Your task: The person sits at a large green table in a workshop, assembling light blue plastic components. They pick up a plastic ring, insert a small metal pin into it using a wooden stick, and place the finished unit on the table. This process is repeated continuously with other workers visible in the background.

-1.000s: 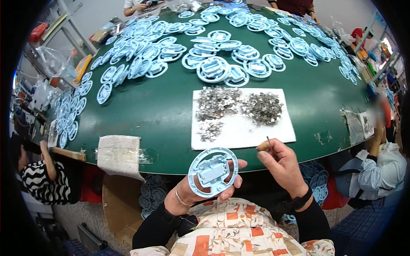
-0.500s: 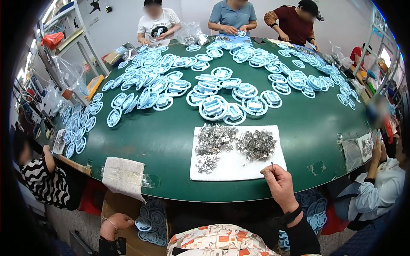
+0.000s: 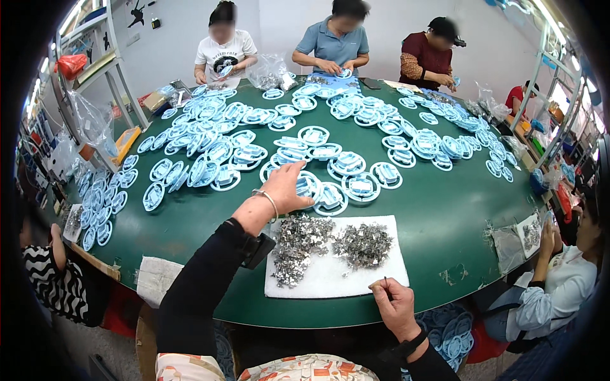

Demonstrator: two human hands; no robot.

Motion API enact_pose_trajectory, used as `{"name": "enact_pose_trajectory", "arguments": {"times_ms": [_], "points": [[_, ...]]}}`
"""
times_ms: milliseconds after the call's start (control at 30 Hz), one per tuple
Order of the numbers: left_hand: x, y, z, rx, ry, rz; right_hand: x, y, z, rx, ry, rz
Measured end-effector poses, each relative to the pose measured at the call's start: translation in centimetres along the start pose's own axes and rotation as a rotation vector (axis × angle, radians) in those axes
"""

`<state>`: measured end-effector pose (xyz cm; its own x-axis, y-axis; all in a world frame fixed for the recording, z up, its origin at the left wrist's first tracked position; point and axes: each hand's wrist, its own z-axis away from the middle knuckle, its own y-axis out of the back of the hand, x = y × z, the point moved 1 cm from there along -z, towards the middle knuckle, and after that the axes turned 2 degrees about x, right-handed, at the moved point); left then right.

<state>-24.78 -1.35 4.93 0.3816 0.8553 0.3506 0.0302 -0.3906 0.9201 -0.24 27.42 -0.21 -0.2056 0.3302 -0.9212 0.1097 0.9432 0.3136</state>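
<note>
My left hand (image 3: 284, 188) reaches over the table to a light blue oval plastic piece (image 3: 309, 185) with a raised block in its centre. Its fingers and thumb are apart around the near side of that piece; the hand hides part of it. My right hand (image 3: 395, 307) rests by the front edge of a white foam pad (image 3: 356, 289), pinching a thin dark stick-like tool (image 3: 386, 279), mostly hidden in the fingers. On the pad lie heaps of small silvery metal pieces (image 3: 298, 244) and darker ones (image 3: 363, 246).
Many more blue oval pieces (image 3: 219, 152) are spread over the green table (image 3: 438, 235). A white cloth-like sheet (image 3: 157, 279) hangs at the front left edge. More blue pieces (image 3: 448, 330) lie below the table at right. Other people sit around the table, working.
My left hand has moved from the box of blue pieces below the table up to a piece behind the pad. The right hand still pinches the thin tool. The view has shifted.
</note>
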Motion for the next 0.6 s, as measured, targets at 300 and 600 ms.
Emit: {"name": "enact_pose_trajectory", "arguments": {"times_ms": [300, 600], "points": [[-0.7, -0.4, -2.6, -0.065, 0.092, -0.038, 0.2, -0.1, 0.3, 0.016, 0.012, -0.011], [8.4, 4.1, 4.4, 0.306, -0.429, 0.107, 0.7, 0.4, 0.2, 0.085, -0.015, -0.104]]}}
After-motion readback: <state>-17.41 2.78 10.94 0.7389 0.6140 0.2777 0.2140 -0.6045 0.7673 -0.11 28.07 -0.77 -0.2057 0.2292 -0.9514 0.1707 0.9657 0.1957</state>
